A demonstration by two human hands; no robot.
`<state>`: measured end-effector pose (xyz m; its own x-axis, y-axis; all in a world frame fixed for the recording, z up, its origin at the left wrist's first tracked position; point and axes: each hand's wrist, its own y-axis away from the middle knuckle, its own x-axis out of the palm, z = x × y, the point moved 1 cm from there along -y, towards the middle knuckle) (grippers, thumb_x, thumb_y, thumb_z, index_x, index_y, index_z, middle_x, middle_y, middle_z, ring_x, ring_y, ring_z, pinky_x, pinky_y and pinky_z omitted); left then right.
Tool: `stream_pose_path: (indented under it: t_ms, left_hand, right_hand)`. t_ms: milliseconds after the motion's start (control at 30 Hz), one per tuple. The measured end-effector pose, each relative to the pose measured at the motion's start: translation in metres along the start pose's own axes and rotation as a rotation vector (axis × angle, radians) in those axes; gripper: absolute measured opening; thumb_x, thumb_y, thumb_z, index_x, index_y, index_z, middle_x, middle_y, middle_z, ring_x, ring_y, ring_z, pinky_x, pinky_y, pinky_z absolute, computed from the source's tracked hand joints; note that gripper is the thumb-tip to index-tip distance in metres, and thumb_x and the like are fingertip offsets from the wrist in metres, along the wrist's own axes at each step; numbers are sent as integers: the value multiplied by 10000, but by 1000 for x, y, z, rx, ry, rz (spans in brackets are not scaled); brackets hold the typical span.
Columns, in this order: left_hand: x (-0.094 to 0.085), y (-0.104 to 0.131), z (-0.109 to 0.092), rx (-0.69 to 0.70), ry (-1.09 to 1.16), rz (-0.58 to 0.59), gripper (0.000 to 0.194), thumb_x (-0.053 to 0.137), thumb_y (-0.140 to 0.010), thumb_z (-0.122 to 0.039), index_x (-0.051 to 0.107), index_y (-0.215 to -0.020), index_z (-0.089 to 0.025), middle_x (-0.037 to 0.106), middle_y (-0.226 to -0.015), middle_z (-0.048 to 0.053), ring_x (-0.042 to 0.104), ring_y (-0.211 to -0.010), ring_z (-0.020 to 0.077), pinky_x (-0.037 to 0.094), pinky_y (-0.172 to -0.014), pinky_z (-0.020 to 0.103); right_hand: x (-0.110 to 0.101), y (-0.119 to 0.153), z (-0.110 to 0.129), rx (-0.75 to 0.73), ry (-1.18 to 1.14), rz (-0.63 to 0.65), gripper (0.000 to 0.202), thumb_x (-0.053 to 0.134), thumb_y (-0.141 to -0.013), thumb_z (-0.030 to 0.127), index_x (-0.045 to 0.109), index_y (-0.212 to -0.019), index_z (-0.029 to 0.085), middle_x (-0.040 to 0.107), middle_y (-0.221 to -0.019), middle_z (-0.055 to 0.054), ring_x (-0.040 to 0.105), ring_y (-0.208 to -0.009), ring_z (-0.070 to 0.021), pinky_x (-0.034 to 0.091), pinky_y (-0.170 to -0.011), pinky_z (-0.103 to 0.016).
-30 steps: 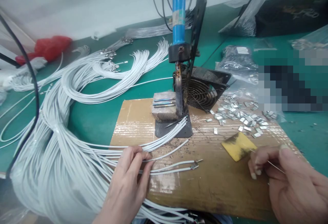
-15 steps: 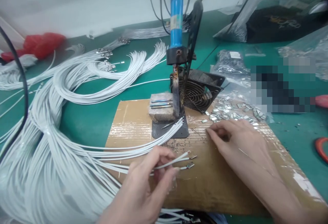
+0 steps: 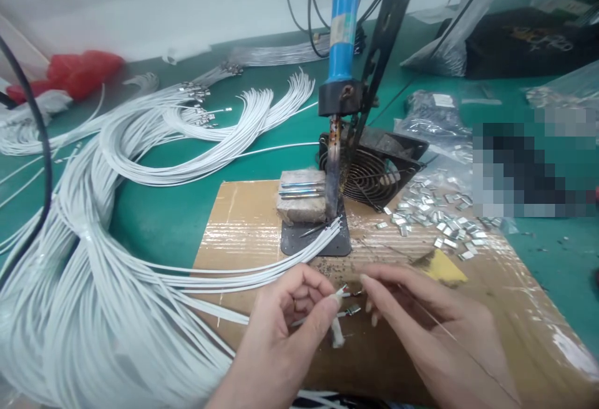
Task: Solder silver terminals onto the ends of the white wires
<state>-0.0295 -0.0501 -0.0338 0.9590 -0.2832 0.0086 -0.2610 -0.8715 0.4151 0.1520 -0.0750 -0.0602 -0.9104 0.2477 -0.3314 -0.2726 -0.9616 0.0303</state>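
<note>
My left hand [image 3: 294, 328] is closed in a pinch on a few white wires [image 3: 343, 293]; some of their ends carry small metal terminals [image 3: 350, 312]. My right hand [image 3: 421, 322] has come up beside these ends, thumb and forefinger nearly together. Along the right hand and wrist runs a thin solder wire [image 3: 449, 332], apparently held in the fingers; anything else between the fingertips is hidden. Beyond the hands stands a soldering iron [image 3: 341, 38] with a blue handle, tip down at a pale block [image 3: 302, 212]. More white wires [image 3: 299, 262] lie with their ends on the black base plate [image 3: 299, 240].
A cardboard sheet [image 3: 234, 222] covers the green table. Loose metal terminals [image 3: 435, 209] lie scattered at the right, near a yellow sponge [image 3: 442, 267]. A black fan [image 3: 374, 169] leans behind the iron. A thick bundle of white wires [image 3: 93, 284] fills the left side.
My right hand has moved left and toward me, from the edge of the terminal pile to the wire ends. The yellow sponge is uncovered. The whole view has shifted slightly.
</note>
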Motion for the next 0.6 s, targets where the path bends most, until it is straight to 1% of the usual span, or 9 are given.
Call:
stream_pose_path:
  t_ms: [67, 133, 200, 333, 467, 533, 600]
  left_hand:
    - [1, 1, -3, -15, 5, 8, 233, 704, -923, -383, 625, -828, -186, 509, -640, -61, 397, -564, 100, 291, -496, 224]
    - [2, 2, -6, -5, 14, 10, 241, 707, -921, -389, 626, -827, -182, 519, -646, -56, 411, -576, 101, 298, -506, 225]
    - [2, 3, -7, 11, 14, 11, 254, 705, -926, -399, 627, -819, -183, 509, -637, -60, 401, -570, 102, 286, -498, 228]
    - [2, 6, -7, 13, -6, 9, 257, 674, -959, -393, 641, -817, -181, 512, -644, -55, 408, -581, 107, 304, -518, 229]
    - [4, 6, -2, 17, 7, -37, 252, 698, -940, -357, 635, -768, -184, 528, -624, -51, 435, -581, 109, 333, -538, 225]
    - [5, 5, 2, 44, 14, -53, 250, 724, -916, -346, 628, -746, -189, 532, -598, -54, 431, -552, 106, 328, -513, 222]
    - [6, 4, 4, 64, 29, -65, 245, 746, -892, -335, 623, -735, -193, 529, -577, -60, 426, -530, 100, 323, -494, 215]
  right_hand:
    - [6, 3, 7, 17, -85, 79, 179, 782, -869, 425, 840, -829, 261, 752, -722, -14, 688, -600, -156, 556, -537, -192]
    - [10, 5, 12, 37, -153, 126, 159, 785, -872, 411, 853, -848, 269, 721, -708, -12, 660, -584, -147, 534, -512, -187]
    - [12, 7, 15, 49, -187, 146, 137, 793, -869, 398, 869, -901, 288, 704, -720, -11, 632, -567, -136, 514, -488, -184]
    - [12, 10, 16, 51, -190, 163, 131, 791, -869, 378, 877, -936, 305, 676, -704, -7, 572, -513, -111, 470, -437, -172]
    - [11, 12, 15, 52, -182, 138, 148, 789, -861, 397, 880, -905, 288, 646, -650, -8, 557, -492, -113, 454, -418, -173]
    - [11, 12, 15, 75, -194, 118, 146, 807, -840, 403, 881, -872, 281, 647, -647, -12, 562, -499, -115, 457, -419, -171]
    - [13, 13, 16, 139, -263, 126, 165, 834, -809, 422, 880, -836, 265, 651, -640, -17, 565, -494, -112, 460, -418, -168]
